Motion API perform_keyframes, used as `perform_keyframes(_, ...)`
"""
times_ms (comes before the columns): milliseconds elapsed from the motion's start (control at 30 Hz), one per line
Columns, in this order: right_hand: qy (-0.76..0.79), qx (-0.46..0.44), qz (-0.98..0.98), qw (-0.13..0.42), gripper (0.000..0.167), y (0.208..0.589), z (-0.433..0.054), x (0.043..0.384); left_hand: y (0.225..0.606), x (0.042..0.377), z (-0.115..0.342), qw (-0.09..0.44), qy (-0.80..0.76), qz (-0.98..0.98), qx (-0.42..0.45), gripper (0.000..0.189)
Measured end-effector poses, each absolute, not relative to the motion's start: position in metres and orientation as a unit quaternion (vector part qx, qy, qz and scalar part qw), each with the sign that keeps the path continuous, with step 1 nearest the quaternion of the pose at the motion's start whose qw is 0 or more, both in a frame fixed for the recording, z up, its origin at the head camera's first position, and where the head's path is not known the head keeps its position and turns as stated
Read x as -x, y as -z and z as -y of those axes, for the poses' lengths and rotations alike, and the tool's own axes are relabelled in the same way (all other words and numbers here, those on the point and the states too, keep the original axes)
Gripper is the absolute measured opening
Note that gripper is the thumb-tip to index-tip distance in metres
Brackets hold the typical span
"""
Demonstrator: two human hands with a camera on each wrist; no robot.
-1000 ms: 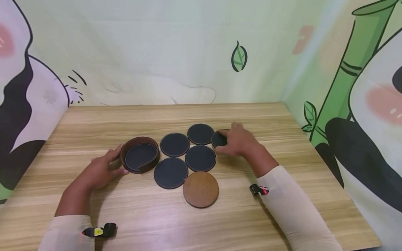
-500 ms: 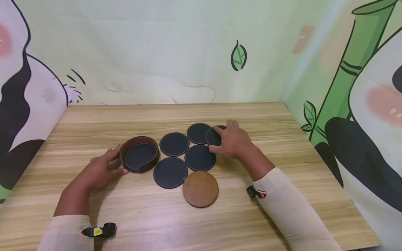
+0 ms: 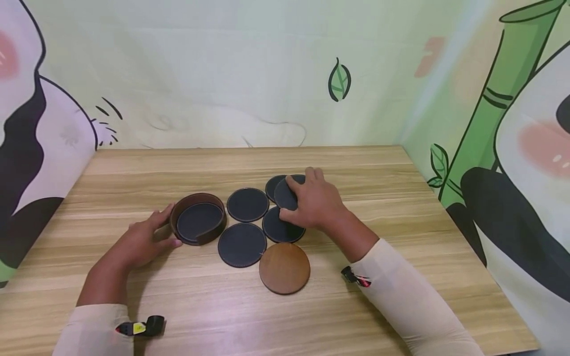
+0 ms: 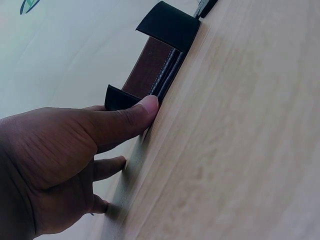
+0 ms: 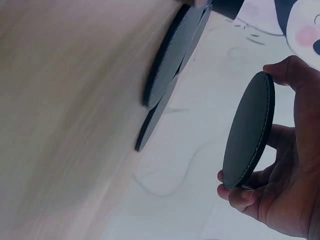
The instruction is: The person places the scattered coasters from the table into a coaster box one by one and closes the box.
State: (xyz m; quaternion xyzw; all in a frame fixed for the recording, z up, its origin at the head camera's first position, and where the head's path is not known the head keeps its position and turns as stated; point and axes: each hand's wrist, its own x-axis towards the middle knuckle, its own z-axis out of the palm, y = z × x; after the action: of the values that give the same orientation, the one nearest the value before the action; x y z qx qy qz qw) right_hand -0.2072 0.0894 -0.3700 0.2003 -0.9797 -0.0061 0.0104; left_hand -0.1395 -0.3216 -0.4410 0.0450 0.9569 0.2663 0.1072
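My right hand point(image 3: 319, 201) holds a round black coaster point(image 3: 285, 194) by its edge, above the others at the back. In the right wrist view this coaster point(image 5: 248, 131) is tilted and apart from the tabletop, with thumb and fingertips on opposite sides of its stitched rim. At the left, my left hand point(image 3: 144, 242) steadies a round brown coaster holder point(image 3: 214, 234), thumb and fingers against its outer side. A black coaster lies inside the holder. In the left wrist view, the thumb presses low beside the gap in the holder's wall point(image 4: 170, 27).
Several more black coasters lie flat right of the holder, among them a near one point(image 3: 242, 245) and a farther one point(image 3: 248, 204). A brown coaster point(image 3: 285, 268) lies nearest the front. A printed cloth point(image 3: 200, 74) stands behind the wooden table point(image 3: 200, 306).
My right hand has lifted the rightmost black coaster and carried it left, over the back coaster. The left hand and the holder have stayed in place.
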Motion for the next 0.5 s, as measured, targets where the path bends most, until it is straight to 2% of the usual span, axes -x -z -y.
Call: perform_keyframes(500,0.018,-0.235,0.972,0.013,0.085,0.355,-0.053,0.193,0.443,0.142,0.323,0.110,-0.262,-0.958,-0.046,0.107)
